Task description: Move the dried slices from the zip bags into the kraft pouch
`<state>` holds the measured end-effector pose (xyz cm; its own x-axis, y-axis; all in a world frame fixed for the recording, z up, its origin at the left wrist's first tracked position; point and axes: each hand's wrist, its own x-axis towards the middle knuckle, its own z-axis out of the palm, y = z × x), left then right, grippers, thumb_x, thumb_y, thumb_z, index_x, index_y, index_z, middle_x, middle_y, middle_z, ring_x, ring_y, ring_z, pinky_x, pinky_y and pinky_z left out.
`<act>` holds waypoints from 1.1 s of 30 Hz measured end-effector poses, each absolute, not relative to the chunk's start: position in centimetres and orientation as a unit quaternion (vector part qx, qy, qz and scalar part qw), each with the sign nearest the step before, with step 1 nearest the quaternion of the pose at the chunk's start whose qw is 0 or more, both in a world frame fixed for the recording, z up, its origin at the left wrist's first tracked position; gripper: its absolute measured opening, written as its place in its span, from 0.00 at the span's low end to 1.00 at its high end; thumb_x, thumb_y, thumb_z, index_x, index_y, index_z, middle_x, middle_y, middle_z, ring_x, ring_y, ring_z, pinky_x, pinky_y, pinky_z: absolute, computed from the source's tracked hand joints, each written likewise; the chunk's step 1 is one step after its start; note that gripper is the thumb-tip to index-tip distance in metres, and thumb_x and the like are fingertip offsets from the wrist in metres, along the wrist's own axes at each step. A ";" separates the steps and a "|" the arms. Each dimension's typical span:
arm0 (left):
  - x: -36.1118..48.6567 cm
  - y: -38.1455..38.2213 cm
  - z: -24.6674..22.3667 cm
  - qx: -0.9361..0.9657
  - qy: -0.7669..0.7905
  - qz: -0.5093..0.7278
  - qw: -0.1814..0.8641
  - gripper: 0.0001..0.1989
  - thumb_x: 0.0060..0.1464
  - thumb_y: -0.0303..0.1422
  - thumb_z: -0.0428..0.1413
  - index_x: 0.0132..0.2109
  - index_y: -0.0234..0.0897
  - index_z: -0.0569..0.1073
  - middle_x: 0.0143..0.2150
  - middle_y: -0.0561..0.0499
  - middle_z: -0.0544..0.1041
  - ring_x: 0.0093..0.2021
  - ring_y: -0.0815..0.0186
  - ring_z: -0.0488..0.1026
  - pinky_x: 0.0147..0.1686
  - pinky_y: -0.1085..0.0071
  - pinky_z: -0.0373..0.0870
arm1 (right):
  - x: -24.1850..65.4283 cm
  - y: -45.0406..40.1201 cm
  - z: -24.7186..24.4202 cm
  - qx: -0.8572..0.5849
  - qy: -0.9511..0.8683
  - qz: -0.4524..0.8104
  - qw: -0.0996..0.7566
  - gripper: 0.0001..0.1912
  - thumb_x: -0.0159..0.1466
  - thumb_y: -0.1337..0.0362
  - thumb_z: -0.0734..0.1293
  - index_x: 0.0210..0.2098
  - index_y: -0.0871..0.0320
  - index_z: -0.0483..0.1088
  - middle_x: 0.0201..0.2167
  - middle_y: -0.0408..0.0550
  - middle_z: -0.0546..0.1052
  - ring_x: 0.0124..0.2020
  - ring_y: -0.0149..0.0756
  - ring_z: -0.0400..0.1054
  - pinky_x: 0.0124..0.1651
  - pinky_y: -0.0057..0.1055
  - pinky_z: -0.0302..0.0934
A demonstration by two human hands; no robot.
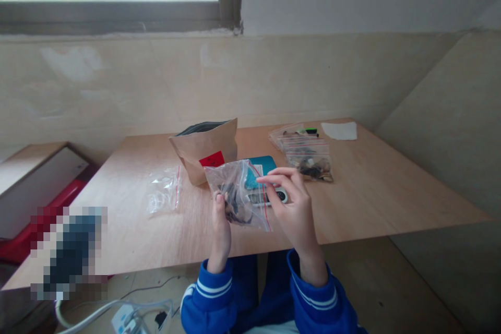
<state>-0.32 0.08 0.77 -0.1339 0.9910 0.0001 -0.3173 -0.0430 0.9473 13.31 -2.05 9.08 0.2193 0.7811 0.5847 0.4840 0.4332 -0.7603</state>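
We hold a filled zip bag (237,201) in both hands' reach, above the front edge of the surface (371,198).
From the left, a flat clear bag (160,193) lies toward the surface's left edge, and a brown paper pouch (191,148) stands open nearer the far edge; our left hand (222,232) pinches the zip bag's lower left side, thumb over the dark dried pieces; a teal item (269,163) sits behind; our right hand (293,203) is at the red-lined mouth, though we cannot tell whether its fingers grip the film; filled bags (309,164) lie toward the far right corner. We judge it best to keep the pieces low, clear of the seal, and the film taut.
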 end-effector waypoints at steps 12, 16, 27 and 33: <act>-1.4 -0.6 0.3 0.469 0.452 0.589 0.478 0.28 0.62 0.54 0.47 0.57 0.39 0.70 0.59 0.45 0.74 0.61 0.58 0.69 0.63 0.60 0.63 | 12.1 -1.1 7.2 -0.462 -0.735 0.274 0.414 0.25 0.65 0.70 0.64 0.60 0.54 0.68 0.61 0.54 0.71 0.64 0.46 0.62 0.69 0.49 0.53; -1.3 -0.4 0.2 0.471 0.446 0.585 0.487 0.29 0.64 0.54 0.44 0.58 0.38 0.70 0.60 0.44 0.73 0.63 0.59 0.68 0.65 0.60 0.60 | 12.2 -1.2 7.5 -0.464 -0.741 0.290 0.389 0.20 0.65 0.71 0.64 0.56 0.56 0.72 0.56 0.53 0.75 0.61 0.45 0.66 0.67 0.47 0.56; -0.8 -0.2 1.1 0.437 0.433 0.599 0.513 0.34 0.60 0.59 0.44 0.56 0.37 0.75 0.57 0.44 0.77 0.62 0.56 0.70 0.65 0.59 0.62 | 11.6 -0.6 6.6 -0.464 -0.729 0.244 0.440 0.09 0.62 0.74 0.69 0.41 0.57 0.76 0.42 0.49 0.78 0.49 0.39 0.72 0.59 0.37 0.64; -1.0 0.0 1.0 0.418 0.436 0.603 0.521 0.34 0.59 0.60 0.46 0.53 0.38 0.77 0.54 0.44 0.79 0.59 0.55 0.73 0.63 0.59 0.64 | 11.5 -0.8 7.2 -0.471 -0.708 0.295 0.437 0.08 0.63 0.74 0.67 0.37 0.56 0.74 0.37 0.45 0.80 0.42 0.37 0.75 0.50 0.32 0.68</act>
<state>-1.01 -0.01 0.99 -0.1066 0.9931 0.0495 -0.2639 -0.0763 0.9615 11.47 -0.79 7.18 -0.1748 0.9237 0.3408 0.4092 0.3830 -0.8282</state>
